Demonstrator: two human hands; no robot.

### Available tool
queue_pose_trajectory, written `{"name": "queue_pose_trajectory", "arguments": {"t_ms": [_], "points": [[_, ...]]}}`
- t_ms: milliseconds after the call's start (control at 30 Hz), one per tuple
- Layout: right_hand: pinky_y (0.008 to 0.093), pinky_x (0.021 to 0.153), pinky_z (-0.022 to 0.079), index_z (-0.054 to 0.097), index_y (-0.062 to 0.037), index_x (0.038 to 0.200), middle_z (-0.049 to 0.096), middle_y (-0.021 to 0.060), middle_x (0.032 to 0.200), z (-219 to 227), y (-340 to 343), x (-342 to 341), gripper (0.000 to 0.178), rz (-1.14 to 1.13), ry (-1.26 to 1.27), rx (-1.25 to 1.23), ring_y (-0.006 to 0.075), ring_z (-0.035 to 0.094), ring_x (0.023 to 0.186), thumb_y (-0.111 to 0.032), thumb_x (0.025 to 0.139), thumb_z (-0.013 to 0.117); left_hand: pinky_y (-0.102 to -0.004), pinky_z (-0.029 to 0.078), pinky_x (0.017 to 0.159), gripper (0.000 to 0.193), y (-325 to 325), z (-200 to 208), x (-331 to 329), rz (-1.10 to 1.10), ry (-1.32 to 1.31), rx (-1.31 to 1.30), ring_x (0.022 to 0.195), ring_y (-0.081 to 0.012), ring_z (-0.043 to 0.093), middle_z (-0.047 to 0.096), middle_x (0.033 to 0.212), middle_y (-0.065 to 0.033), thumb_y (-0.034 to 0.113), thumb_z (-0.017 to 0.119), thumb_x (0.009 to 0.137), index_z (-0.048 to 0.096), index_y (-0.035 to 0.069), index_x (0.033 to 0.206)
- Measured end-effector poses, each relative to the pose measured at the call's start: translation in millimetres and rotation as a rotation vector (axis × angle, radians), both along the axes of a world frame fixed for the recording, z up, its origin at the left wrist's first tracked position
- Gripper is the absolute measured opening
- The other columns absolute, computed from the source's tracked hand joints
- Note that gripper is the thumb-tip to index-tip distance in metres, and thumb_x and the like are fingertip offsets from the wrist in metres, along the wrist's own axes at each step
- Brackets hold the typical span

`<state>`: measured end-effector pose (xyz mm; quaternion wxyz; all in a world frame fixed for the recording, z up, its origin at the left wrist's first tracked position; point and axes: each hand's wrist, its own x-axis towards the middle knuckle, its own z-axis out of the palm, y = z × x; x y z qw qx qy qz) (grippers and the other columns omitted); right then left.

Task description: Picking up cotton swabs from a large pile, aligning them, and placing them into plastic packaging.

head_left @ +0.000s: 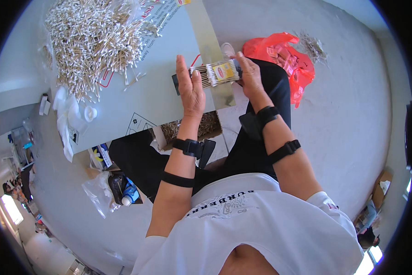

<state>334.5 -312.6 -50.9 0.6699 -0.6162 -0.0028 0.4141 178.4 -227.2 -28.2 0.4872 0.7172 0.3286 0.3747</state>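
Between my hands, above the right edge of the table, is a small pack of cotton swabs [223, 72] with a yellow and red label. Beside its left end runs a row of bare wooden-stick swabs [201, 76], white tips showing. My left hand [191, 91] stands upright at this row, fingers stretched out and thumb close against the sticks. At the pack's right end, my right hand [250, 79] holds it; some of its fingers are hidden behind. A large heap of loose cotton swabs [93, 41] covers the table's far left.
The grey-green table [123, 110] has a clear strip along its right edge. An open cardboard box of swabs [210, 124] sits below its near edge, by my legs. A red plastic bag [302, 75] lies on the floor at the right. White rolls [89, 113] stand at the table's left.
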Motion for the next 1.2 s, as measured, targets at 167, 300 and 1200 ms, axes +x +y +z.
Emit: {"name": "queue_pose_trajectory", "arguments": {"t_ms": [167,300,1200], "points": [[0.0235,0.061,0.042,0.07,-0.0025,0.088,0.06,-0.0021,0.075,-13.4,10.6,-12.9,0.03,-0.153,-0.04,0.161,0.0057,0.052,0.066,-0.031,0.094,0.065,-0.0375,0.024,0.114,0.055,-8.0,-0.4,19.0,-0.012,-0.077,-0.036,0.141,-0.0303,0.03,0.031,0.152,-0.0194,0.03,0.037,0.104,0.028,-0.001,0.148],[0.0235,0.061,0.042,0.069,-0.0016,0.085,0.058,-0.0037,0.073,-8.3,11.3,-15.1,0.029,-0.167,-0.127,0.143,0.0049,0.049,0.066,-0.029,0.094,0.064,-0.0377,0.025,0.114,0.055,-14.4,3.1,24.1,0.006,-0.116,-0.101,0.14,-0.0286,0.032,0.031,0.151,-0.0211,0.03,0.035,0.105,0.028,-0.003,0.147],[0.0343,0.075,0.05,0.062,-0.0022,0.104,0.06,0.0128,0.102,42.5,27.0,-51.6,0.024,0.227,-0.92,0.073,0.0241,0.06,0.084,-0.01,0.083,0.069,-0.0476,0.04,0.089,0.036,110.3,-3.0,-130.3,0.613,0.699,0.427,0.106,-0.035,0.049,0.055,0.106,-0.0115,0.01,0.075,0.071,0.064,0.012,0.105]]}}
